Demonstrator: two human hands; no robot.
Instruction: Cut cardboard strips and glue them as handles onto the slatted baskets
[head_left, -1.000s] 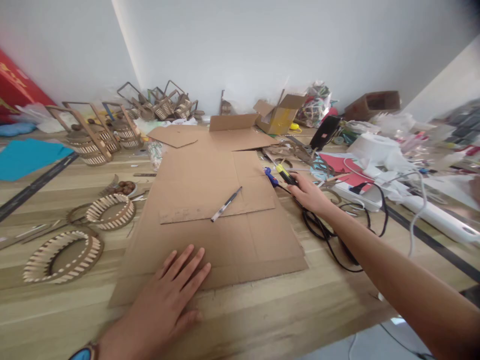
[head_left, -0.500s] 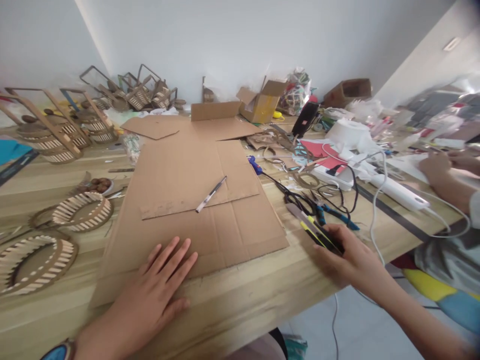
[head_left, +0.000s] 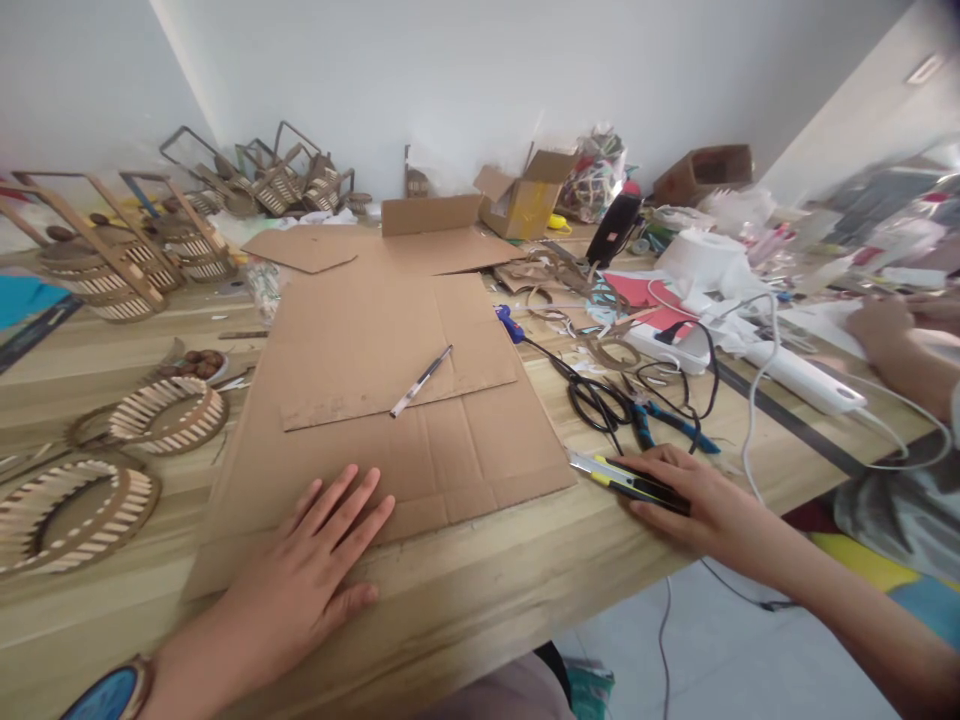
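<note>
The left hand [head_left: 307, 570] lies flat and released on the cardboard sheet [head_left: 390, 400], while the right hand [head_left: 701, 500] grasps a yellow box cutter [head_left: 626, 478] on the bench [head_left: 525, 590].

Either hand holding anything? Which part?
Right hand grips the utility knife by the rear of its handle. Left hand holds nothing, flat on the cardboard sheet.

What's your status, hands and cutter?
Left hand flat on cardboard sheet. Right hand grips utility knife on the table. Scissors lie just beyond it.
</note>
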